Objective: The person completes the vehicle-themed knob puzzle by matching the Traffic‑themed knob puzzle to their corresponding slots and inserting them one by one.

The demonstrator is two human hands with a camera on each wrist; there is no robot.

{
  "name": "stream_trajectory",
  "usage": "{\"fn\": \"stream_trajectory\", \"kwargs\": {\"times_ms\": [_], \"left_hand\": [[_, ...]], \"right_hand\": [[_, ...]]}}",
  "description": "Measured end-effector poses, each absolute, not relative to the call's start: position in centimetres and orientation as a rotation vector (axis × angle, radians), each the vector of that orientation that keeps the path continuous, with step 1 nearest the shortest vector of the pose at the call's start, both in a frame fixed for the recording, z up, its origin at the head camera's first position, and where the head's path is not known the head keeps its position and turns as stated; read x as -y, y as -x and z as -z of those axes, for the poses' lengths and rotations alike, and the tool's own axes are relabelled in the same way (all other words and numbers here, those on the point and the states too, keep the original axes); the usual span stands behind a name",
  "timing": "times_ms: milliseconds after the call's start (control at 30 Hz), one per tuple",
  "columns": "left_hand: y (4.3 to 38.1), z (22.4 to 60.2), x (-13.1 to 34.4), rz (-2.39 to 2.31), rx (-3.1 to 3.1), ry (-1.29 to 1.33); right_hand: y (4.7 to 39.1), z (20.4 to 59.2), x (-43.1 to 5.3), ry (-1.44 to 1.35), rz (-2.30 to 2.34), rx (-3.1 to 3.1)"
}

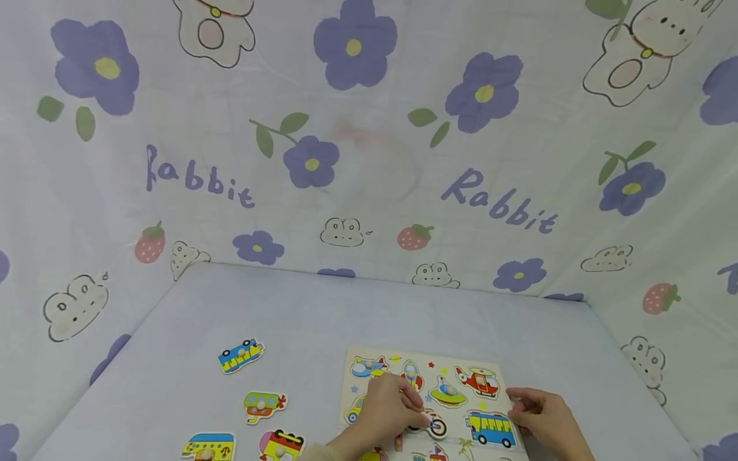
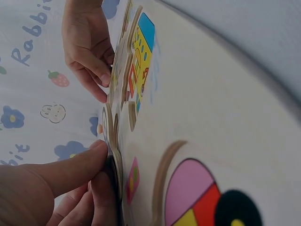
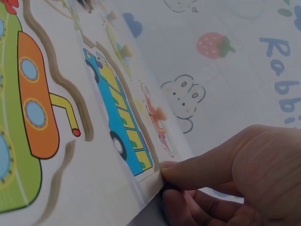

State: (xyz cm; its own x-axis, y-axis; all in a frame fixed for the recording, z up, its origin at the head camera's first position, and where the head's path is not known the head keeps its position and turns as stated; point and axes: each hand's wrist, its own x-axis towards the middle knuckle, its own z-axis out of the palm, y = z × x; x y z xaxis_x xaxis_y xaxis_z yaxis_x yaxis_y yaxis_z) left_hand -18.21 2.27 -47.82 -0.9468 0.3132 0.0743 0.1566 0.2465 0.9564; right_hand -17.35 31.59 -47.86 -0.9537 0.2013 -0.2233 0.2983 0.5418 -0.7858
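The left hand (image 1: 389, 408) pinches the motorcycle (image 1: 439, 427), which could jam if the right hand (image 1: 546, 417), gripping the board's (image 2: 202, 94) right edge, tugs.

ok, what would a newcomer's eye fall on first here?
Likely the white fabric backdrop with purple flowers, filling the upper head view. Next, the left hand holding a dark-wheeled motorcycle piece on the pale puzzle board, while the right hand grips the board's right edge. Brightly painted pieces lie loose to the left.
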Motion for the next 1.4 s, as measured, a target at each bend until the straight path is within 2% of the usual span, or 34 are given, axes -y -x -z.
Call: {"fn": "stream_trajectory", "kwargs": {"times_ms": [800,1400], "left_hand": [[18.15,47.05,-2.72,-1.631,-2.604,-0.427],[18.59,47.35,-2.37,-1.677,-2.498,-0.386]], "right_hand": [[17.31,47.7,-31.51,-0.438,1.364,-2.65],[17.39,47.97,-31.69,-0.436,1.345,-2.668]]}}
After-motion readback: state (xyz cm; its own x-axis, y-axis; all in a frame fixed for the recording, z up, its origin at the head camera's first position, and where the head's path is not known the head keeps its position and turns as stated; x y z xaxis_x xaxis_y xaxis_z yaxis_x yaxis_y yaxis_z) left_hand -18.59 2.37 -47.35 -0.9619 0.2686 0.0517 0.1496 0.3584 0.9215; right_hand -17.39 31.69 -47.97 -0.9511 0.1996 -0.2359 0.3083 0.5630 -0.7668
